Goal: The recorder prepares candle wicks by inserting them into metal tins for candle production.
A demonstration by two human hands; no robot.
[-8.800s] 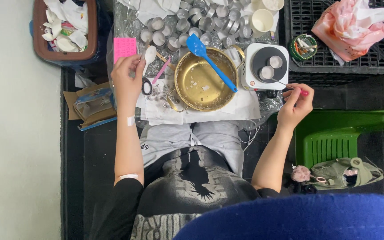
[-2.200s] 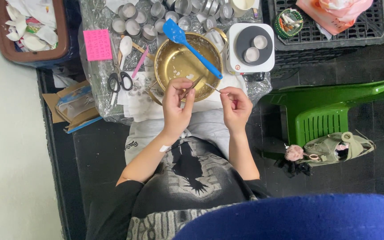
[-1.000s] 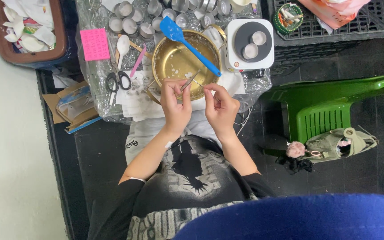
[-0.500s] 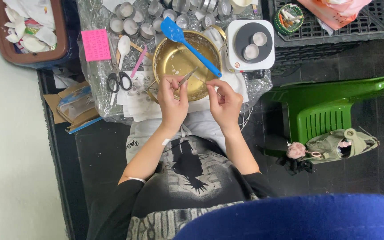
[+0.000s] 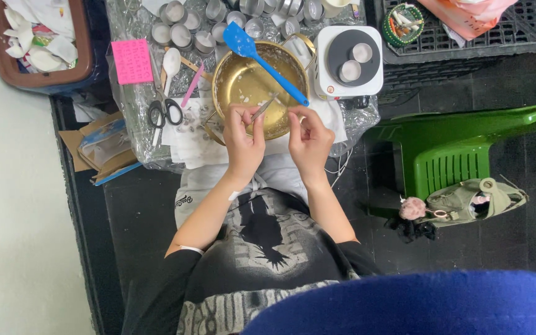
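Observation:
A gold metal bowl [image 5: 249, 80] with white flecks sits on a plastic-covered low table [image 5: 134, 133] in front of me. A blue spatula [image 5: 262, 53] lies across its rim. My left hand [image 5: 243, 142] holds thin metal tweezers [image 5: 263, 109] at the bowl's near edge, tips pointing into the bowl. My right hand [image 5: 308, 139] is just to the right, thumb and fingers pinched on what looks like a thin white wick. The two hands are close together, almost touching.
A white hot plate [image 5: 348, 56] carries two small metal cups. Several metal cups [image 5: 187, 34] stand behind the bowl. Scissors [image 5: 164, 111], a white spoon [image 5: 170, 62] and a pink pad [image 5: 133, 61] lie left. A green stool [image 5: 460, 149] lies on its side beside an olive bag [image 5: 466, 201].
Both hands came together from wide apart to the bowl's near rim. In the last second the tweezers and the right fingertips shifted only slightly.

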